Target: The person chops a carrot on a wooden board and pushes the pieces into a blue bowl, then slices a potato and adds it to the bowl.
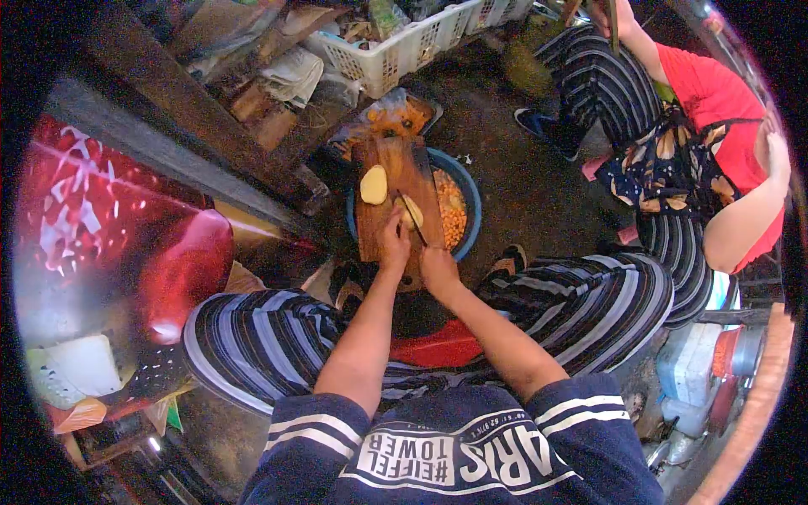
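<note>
Navy shirt [463, 454] is closest to the camera, then two bare forearms reaching forward to a wooden board [387, 151] laid across a blue tub [477, 198] with orange bits [453, 220] in it. Left hand [394, 242] is at the near part of the board, fingers close together and steadying a yellow piece [411, 214]. Right hand [438, 268] has its fingers wrapped around the handle of a knife [418, 229], just off the near edge, with the blade lying over that piece. Picture's pretty grainy, so I honestly can't tell if the left fingertips are tucked or sticking out toward the blade.

Tips, fwiw: curl those fingertips back and let the knuckles guide the blade. Flat side of the piece down, so it doesn't roll. Smooth, even strokes beat pushing hard, especially since a board perched on a tub could rock, so I'd work closer to its middle than the near edge. The other piece [374, 184] sits by the left edge, toward the far corner, well out of the blade's path.
</note>
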{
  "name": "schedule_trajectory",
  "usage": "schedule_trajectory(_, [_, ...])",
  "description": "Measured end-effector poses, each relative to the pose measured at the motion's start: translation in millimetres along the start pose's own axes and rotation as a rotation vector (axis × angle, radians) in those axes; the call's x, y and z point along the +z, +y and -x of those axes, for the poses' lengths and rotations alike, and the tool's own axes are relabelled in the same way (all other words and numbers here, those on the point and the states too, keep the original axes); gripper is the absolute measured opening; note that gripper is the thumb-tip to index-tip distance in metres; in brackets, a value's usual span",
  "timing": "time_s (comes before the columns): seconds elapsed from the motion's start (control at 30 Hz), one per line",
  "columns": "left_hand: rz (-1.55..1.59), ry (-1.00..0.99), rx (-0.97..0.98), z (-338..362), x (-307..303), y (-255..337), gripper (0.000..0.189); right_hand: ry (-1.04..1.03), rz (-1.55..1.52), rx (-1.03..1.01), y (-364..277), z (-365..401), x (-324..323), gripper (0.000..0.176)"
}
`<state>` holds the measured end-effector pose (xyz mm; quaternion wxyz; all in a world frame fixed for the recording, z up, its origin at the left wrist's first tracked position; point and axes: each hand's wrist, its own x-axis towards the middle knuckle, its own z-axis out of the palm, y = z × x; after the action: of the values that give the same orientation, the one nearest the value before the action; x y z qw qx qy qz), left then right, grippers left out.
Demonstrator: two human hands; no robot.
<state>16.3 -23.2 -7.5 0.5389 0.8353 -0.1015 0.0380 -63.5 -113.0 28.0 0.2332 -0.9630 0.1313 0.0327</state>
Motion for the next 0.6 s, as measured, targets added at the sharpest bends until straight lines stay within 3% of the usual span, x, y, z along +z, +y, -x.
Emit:
schedule_trajectory(0.1, [-0.017,0.023,-0.048,1,0,4,0.029,0.019,0.039,0.015,-6,2,-2,0.029])
schedule_trajectory(0.23, [-0.086,0.054,0.048,1,1,-6,0.028,-0.007,0.001,0.078,-8,5,-17,0.031])
schedule_trajectory(0.3, [0.020,0.132,0.146,0,6,-9,0.026,-0.095,0.061,-0.064,-5,7,-26,0.033])
schedule_trajectory(0.4, [-0.054,0.088,0.054,2,4,-3,0.024,-0.059,0.026,-0.028,-2,2,-21,0.034])
schedule_trajectory(0.6, [-0.056,0.011,0.062,0,-5,5,0.029,0.024,-0.028,0.103,-16,3,-34,0.033])
